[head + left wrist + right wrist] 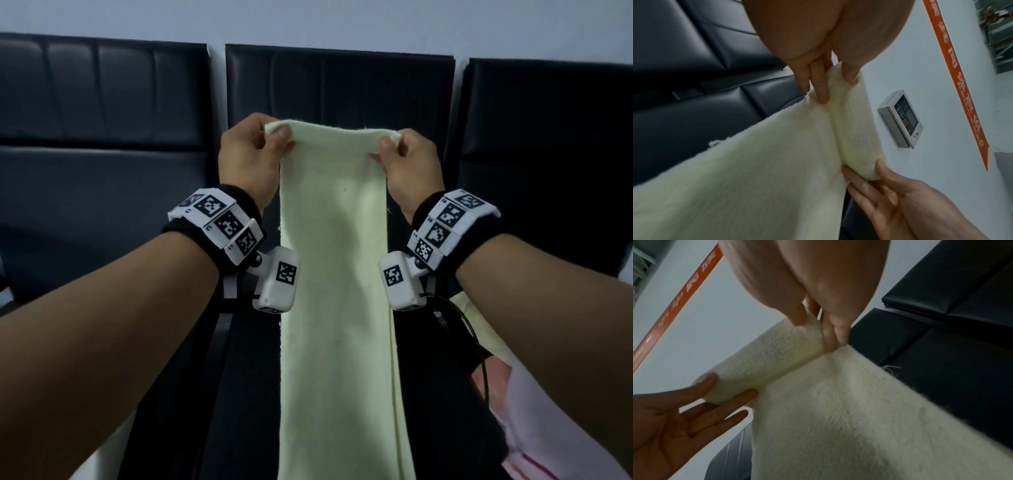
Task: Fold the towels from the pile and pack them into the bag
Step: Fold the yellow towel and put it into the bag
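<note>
A pale yellow towel [334,240] hangs lengthwise in the air before dark padded seats [102,137]. The left hand [251,157] and right hand [407,164] each pinch a top corner between thumb and fingers. No bag appears in any view.

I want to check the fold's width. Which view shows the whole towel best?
The head view: the towel hangs as one long strip, its top corners pinched by the left hand and the right hand. Both wrist views show only its top edge, close up.
</note>
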Demonstrator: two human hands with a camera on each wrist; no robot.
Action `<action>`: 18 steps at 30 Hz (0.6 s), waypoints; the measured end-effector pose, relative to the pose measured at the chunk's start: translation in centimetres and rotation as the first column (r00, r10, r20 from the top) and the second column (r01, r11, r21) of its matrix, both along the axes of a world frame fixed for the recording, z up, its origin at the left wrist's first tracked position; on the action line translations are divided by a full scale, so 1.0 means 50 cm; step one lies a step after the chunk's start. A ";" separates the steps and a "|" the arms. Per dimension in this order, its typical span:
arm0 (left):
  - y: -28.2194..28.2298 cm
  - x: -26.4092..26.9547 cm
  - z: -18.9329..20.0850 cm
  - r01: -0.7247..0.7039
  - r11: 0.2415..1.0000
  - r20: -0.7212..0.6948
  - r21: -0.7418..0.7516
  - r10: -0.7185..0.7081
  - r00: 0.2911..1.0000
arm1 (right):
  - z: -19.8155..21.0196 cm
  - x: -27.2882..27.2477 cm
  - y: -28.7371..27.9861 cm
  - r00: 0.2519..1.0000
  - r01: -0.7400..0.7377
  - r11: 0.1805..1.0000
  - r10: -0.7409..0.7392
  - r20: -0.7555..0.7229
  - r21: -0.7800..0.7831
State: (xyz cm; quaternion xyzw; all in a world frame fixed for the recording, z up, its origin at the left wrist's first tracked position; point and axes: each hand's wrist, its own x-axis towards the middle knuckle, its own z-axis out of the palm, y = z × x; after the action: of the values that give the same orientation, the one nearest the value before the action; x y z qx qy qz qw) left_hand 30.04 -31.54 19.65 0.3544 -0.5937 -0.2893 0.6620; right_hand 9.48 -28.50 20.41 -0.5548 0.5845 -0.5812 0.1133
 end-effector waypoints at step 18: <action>0.028 0.002 -0.167 0.030 0.982 0.266 0.185 -0.080 0.961 | -0.167 -0.067 0.005 0.996 -0.080 0.982 0.072 0.052 0.174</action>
State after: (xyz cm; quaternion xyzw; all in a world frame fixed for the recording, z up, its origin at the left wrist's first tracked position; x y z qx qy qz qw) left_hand 30.12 -30.16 11.27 0.4322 -0.6602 -0.3086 0.5312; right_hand 6.12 -28.26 12.08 -0.5510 0.6092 -0.5351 0.1971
